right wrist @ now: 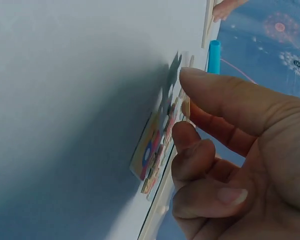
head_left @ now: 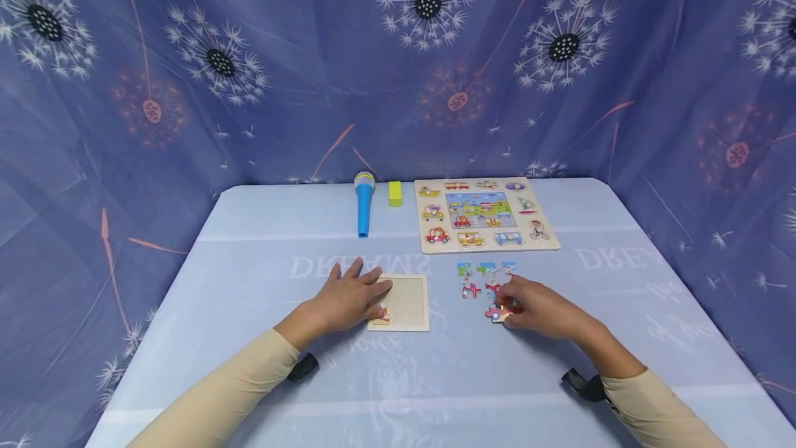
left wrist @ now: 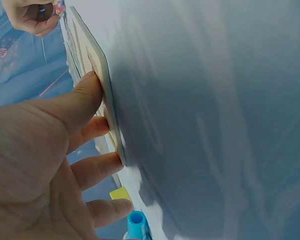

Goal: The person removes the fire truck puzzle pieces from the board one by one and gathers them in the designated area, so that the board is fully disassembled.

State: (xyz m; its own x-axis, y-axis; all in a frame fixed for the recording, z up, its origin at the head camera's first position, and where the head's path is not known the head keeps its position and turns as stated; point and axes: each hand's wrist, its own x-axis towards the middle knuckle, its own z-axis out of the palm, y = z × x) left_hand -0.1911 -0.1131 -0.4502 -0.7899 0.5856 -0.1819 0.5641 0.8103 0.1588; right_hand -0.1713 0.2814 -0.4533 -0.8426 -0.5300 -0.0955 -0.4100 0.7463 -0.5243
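My left hand (head_left: 349,297) rests with spread fingers over the left side of a shallow wooden puzzle tray (head_left: 408,303). Its thumb (left wrist: 86,95) touches the tray's edge. One puzzle piece (head_left: 383,316) lies in the tray's lower left corner, partly under the thumb. To the right, my right hand (head_left: 546,306) is among loose puzzle pieces (head_left: 470,290), thumb and forefinger pinched on a piece that the fingers mostly hide. Directly beside those fingertips is a red piece with a blue wheel (head_left: 496,314); the right wrist view shows that wheel piece (right wrist: 146,150) flat on the table.
Behind the pieces lies a large wooden vehicle puzzle board (head_left: 481,209). A blue toy microphone (head_left: 363,206) and a yellow-green block (head_left: 394,193) stand at the back of the table. A dandelion-print curtain (head_left: 311,88) surrounds the cloth-covered table.
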